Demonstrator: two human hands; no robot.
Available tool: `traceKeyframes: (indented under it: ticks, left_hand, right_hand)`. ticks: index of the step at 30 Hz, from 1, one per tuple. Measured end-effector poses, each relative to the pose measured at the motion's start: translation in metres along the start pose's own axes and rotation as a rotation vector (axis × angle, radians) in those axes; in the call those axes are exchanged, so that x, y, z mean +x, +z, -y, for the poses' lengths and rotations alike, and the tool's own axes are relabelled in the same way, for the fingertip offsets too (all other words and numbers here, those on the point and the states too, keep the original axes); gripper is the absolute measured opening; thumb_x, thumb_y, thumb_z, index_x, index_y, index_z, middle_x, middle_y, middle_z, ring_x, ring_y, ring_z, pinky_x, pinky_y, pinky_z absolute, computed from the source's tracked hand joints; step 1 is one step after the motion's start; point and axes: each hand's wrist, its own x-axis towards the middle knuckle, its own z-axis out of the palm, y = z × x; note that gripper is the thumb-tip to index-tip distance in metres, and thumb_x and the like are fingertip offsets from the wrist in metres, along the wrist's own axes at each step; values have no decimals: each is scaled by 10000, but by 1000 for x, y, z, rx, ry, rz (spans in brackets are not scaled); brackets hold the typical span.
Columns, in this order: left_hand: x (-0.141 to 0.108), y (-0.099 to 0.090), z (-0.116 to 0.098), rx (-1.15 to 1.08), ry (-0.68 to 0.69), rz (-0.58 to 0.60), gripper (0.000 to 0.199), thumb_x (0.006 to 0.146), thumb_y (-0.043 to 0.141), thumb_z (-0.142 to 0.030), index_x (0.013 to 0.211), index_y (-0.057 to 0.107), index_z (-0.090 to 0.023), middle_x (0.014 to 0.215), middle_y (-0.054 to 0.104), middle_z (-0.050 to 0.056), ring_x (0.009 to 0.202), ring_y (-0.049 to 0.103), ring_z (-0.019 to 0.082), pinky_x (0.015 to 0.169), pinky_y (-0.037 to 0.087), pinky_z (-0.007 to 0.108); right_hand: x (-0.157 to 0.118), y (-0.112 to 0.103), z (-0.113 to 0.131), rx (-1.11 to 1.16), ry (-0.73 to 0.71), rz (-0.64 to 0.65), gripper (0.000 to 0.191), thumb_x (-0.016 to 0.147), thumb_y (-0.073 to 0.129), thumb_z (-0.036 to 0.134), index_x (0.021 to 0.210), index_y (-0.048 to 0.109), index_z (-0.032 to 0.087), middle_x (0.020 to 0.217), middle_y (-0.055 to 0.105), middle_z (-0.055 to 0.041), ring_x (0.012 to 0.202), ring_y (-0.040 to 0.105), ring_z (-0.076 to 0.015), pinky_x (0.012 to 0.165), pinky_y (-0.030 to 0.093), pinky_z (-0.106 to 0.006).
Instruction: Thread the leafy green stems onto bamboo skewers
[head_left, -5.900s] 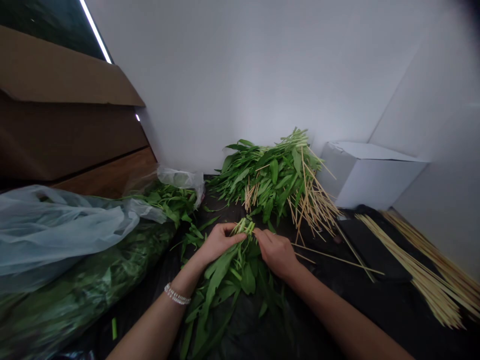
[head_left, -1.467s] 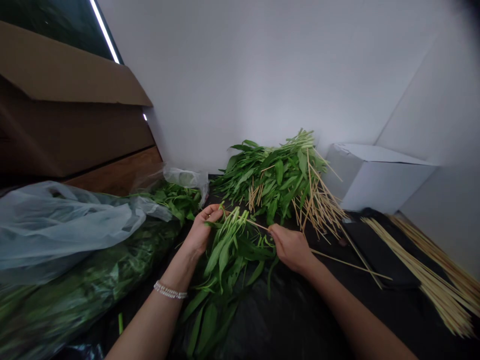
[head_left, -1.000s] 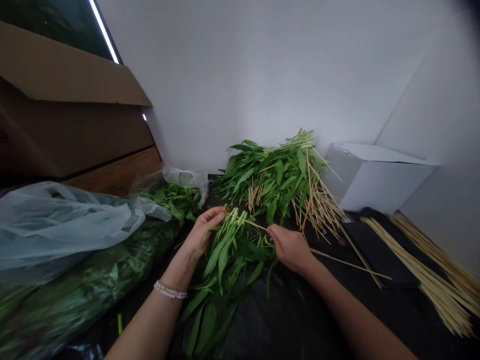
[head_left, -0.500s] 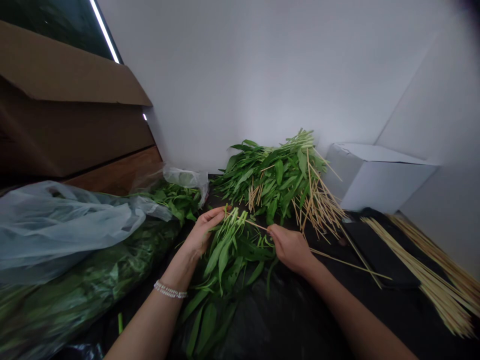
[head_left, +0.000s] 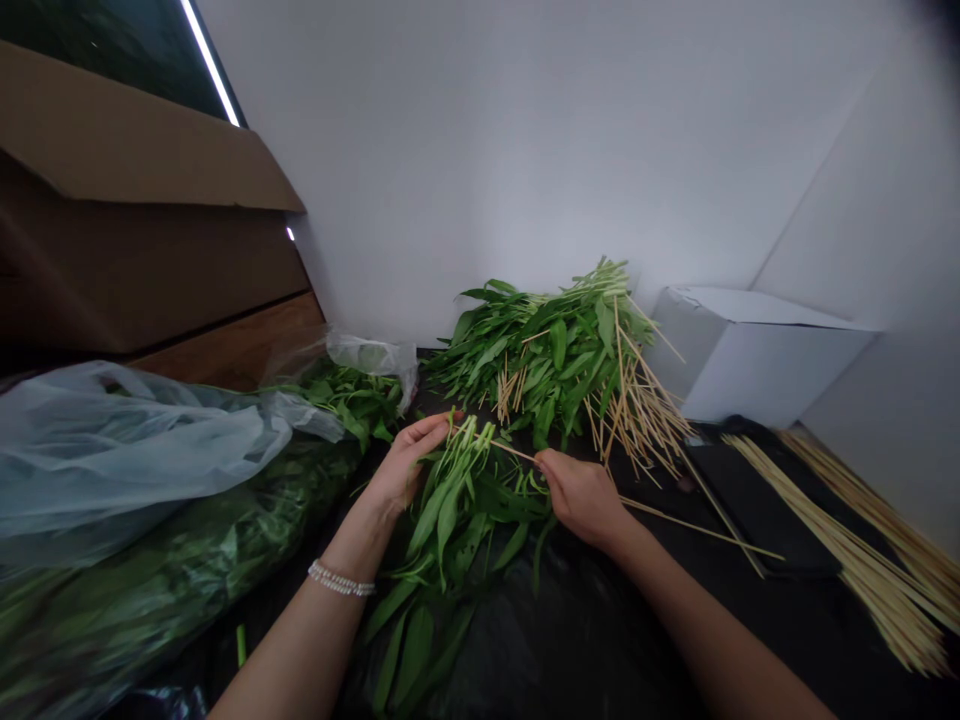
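My right hand (head_left: 581,495) is closed round a thin wooden skewer (head_left: 512,449), which points left towards my other hand. Several leafy green stems (head_left: 450,500) sit side by side along the skewer, their cut ends up and their leaves hanging down. At the skewer's far end, my left hand (head_left: 412,455) pinches a green stem between thumb and fingers. The tip of the skewer is hidden there. Loose long leaves lie below, on the black plastic surface (head_left: 555,640).
Behind my hands is a pile of skewered greens (head_left: 555,350). To the left lies a clear plastic bag (head_left: 135,430) of greens, under a cardboard box (head_left: 150,240). At right stand a white box (head_left: 765,360) and bundles of bare skewers (head_left: 847,560) beside a flat black object (head_left: 757,510).
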Motion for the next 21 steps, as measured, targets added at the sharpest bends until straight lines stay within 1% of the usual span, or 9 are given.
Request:
traceKeyframes:
  ticks: [9,14,21]
  left_hand:
    - [1,-2,1,1,-7,15,391,638,831,-305,985,752,-143,838,763,71,711,691,171,729,519,260]
    - [3,-5,2,5,-26,53,360,665,812,-298,984,754,-140,847,764,70,718,689,161,730,515,244]
    - [1,-3,2,90,-30,44,374,627,834,-332,940,767,-138,868,763,86,736,686,178,741,509,262]
  right_hand:
    - [0,0,0,-7,-2,4,217,952,345,170,949,562,186,805,639,-31,711,602,-154,648,359,-250]
    - [0,-1,-1,-21,-18,12,219,948,348,168,945,567,186,797,637,-30,700,592,-149,639,354,-243]
    - [-1,-1,-2,-44,-13,16,217,929,363,149,934,576,192,811,651,-36,709,591,-150,630,354,-244]
